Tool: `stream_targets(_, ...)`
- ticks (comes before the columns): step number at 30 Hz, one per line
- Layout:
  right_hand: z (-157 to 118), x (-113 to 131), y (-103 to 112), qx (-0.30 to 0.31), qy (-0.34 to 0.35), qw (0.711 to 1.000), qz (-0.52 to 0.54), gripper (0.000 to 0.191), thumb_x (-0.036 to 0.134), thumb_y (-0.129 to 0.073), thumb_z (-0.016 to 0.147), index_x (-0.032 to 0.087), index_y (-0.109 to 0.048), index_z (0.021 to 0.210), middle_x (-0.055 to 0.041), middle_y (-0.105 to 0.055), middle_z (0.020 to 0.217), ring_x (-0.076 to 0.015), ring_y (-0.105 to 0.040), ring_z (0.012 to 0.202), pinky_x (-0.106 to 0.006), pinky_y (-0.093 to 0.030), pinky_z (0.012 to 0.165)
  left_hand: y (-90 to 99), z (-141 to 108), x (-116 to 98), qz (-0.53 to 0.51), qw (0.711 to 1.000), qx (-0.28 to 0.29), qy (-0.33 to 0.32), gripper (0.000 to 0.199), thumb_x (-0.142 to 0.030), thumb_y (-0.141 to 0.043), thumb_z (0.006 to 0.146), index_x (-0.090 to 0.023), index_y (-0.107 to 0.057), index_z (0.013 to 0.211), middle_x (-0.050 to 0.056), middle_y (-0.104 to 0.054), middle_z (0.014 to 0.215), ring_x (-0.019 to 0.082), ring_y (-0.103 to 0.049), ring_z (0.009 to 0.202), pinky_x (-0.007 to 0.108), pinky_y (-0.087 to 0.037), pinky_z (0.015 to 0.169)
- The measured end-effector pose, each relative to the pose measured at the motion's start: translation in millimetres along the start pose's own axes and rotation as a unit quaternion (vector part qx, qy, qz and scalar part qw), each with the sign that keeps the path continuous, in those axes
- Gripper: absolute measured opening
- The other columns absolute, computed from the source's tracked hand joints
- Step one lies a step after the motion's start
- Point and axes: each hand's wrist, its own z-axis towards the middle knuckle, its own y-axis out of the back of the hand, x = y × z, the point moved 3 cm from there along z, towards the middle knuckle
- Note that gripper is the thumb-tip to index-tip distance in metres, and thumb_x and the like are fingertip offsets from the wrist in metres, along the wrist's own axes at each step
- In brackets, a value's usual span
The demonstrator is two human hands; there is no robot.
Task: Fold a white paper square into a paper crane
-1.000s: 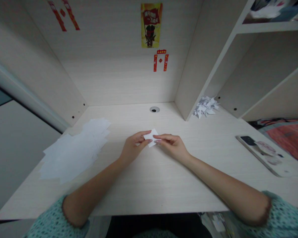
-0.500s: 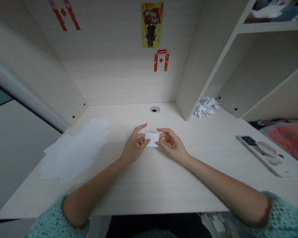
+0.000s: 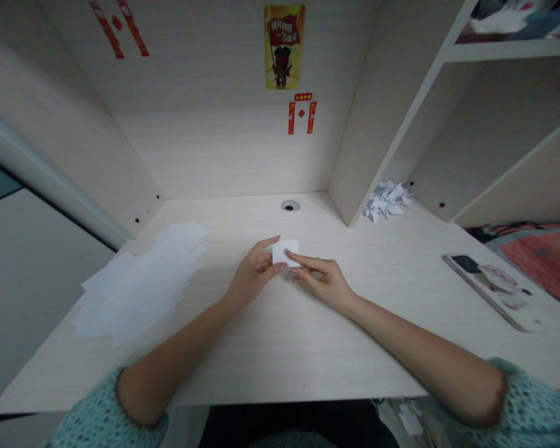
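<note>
From the head camera I judge the grip on the small white paper (image 3: pixel 279 246) to be the weak point. It looks light to me: if the left hand (image 3: pixel 252 272) let up while the right hand (image 3: pixel 330 279) pressed, the paper could turn or slide, and an uneven push from the right forefinger could crease it askew. Something so thin-looking might also buckle if both sides were squeezed inward. A wide sweep of the left forearm could scatter the loose sheets (image 3: pixel 140 286) overlapping on the desk (image 3: pixel 261 361) beside it. The scraps (image 3: pixel 386 200) and the phone (image 3: pixel 504 292) lie well apart, off to the right, so I worry less about them.

The paper sits between the two hands, over the middle of the desk; I can't tell whether its underside touches the surface. The left fingers hold its left side, thumb at the near edge, forefinger stretched toward the far left corner. The right forefinger rests across its face. The right thumb shows just below the near edge, close to that forefinger, but I cannot tell whether the two pinch the paper.
</note>
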Motion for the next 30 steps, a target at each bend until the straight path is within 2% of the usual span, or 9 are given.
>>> stream_targets(3,0.9,-0.5,0.4,-0.005,-0.015,1.0,-0.012,0.037,0.031,-0.055,0.083,0.021,-0.06,0.118,-0.0052,-0.073,0.084,-0.0151,-0.066,0.063,-0.028,-0.053,0.064,2.0,-0.7,1.3,0.1,0.995,-0.004,-0.027,0.042,-0.037,-0.06,0.077,-0.024,-0.057,0.118,-0.003,-0.059,0.068,0.01,-0.055,0.061,0.02,-0.04,0.059)
stream_targets(5,1.1,-1.1,0.1,-0.008,-0.021,1.0,-0.015,0.037,0.032,-0.055,0.083,0.02,-0.06,0.118,-0.0049,-0.072,0.078,-0.0151,-0.066,0.062,-0.027,-0.052,0.061,3.6,-1.7,0.6,0.165,0.985,-0.019,-0.043,0.039,-0.039,-0.06,0.077,-0.026,-0.061,0.114,-0.005,-0.055,0.063,0.009,-0.051,0.057,0.02,-0.038,0.056)
stream_targets(12,1.1,-0.9,-1.3,-0.016,-0.043,0.999,-0.009,0.033,0.035,-0.056,0.082,0.019,-0.063,0.11,-0.0032,-0.069,0.065,-0.0156,-0.065,0.059,-0.026,-0.049,0.056,3.8,-6.1,-7.5,0.269,0.96,-0.053,-0.059,0.039,-0.038,-0.067,0.07,-0.031,-0.065,0.109,-0.004,-0.065,0.07,0.013,-0.059,0.066,0.025,-0.044,0.07)
stream_targets(17,2.9,-0.4,0.0,-0.038,-0.064,0.997,0.015,0.029,0.036,-0.062,0.078,0.018,-0.064,0.1,-0.0012,-0.065,0.059,-0.015,-0.064,0.055,-0.023,-0.046,0.052,5.4,-5.5,-6.7,0.284,0.955,-0.066,-0.054,0.037,-0.036,-0.067,0.071,-0.032,-0.065,0.108,-0.003,-0.068,0.073,0.014,-0.061,0.068,0.026,-0.046,0.074)
stream_targets(24,6.3,-7.9,2.9,-0.055,-0.061,0.996,0.04,0.024,0.039,-0.069,0.072,0.017,-0.067,0.082,-0.0021,-0.066,0.063,-0.0128,-0.06,0.053,-0.024,-0.045,0.053,3.7,-5.5,-4.3,0.277,0.958,-0.044,-0.06,0.036,-0.037,-0.066,0.073,-0.033,-0.065,0.109,-0.003,-0.066,0.073,0.014,-0.061,0.07,0.026,-0.046,0.074)
stream_targets(30,7.1,-9.2,4.3,-0.06,-0.015,0.997,0.036,0.023,0.04,-0.071,0.069,0.018,-0.069,0.075,-0.0051,-0.066,0.075,-0.0128,-0.058,0.058,-0.025,-0.045,0.055,2.6,-5.1,0.8,0.183,0.982,-0.026,-0.036,0.037,-0.036,-0.064,0.074,-0.027,-0.064,0.11,0.0,-0.07,0.083,0.015,-0.063,0.075,0.028,-0.048,0.075)
